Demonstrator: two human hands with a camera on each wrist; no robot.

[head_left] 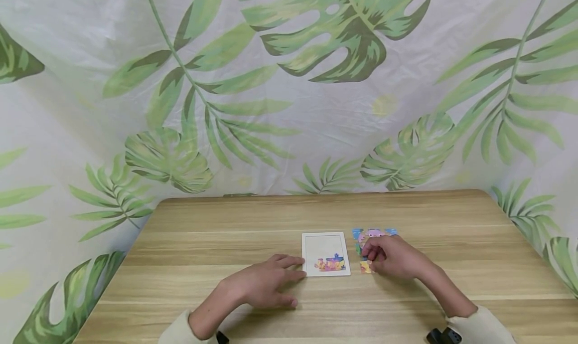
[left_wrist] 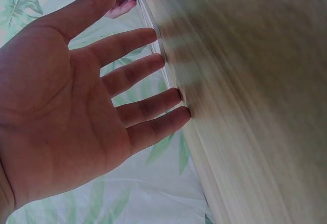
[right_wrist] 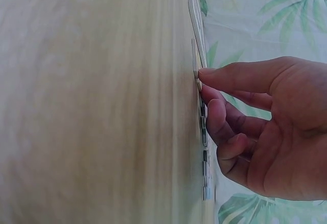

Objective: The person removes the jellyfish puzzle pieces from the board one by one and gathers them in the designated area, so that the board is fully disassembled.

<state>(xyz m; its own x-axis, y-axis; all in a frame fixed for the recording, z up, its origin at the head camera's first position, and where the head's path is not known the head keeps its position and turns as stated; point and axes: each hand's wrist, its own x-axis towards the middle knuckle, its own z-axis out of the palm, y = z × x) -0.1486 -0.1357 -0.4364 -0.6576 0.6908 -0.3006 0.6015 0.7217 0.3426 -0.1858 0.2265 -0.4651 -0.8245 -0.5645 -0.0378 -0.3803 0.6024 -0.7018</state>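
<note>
A white puzzle board (head_left: 322,243) lies on the table, with a few joined puzzle pieces (head_left: 331,264) in its lower right corner. My left hand (head_left: 271,279) rests palm down, fingers spread and fairly straight, two fingertips at the board's left edge. To the right of the board, my right hand (head_left: 395,256) has thumb and index finger at a yellow puzzle piece (head_left: 365,267), pinching it close over the table. In the right wrist view, the thumb (right_wrist: 209,71) meets this piece's edge while the other fingers curl in. More colourful pieces (head_left: 374,232) lie beyond that hand, partly hidden by it.
The wooden table (head_left: 217,218) extends to both sides and behind the board. A leaf-patterned cloth (head_left: 253,133) hangs beyond its far edge. Dark wrist devices (head_left: 444,336) show at the sleeves.
</note>
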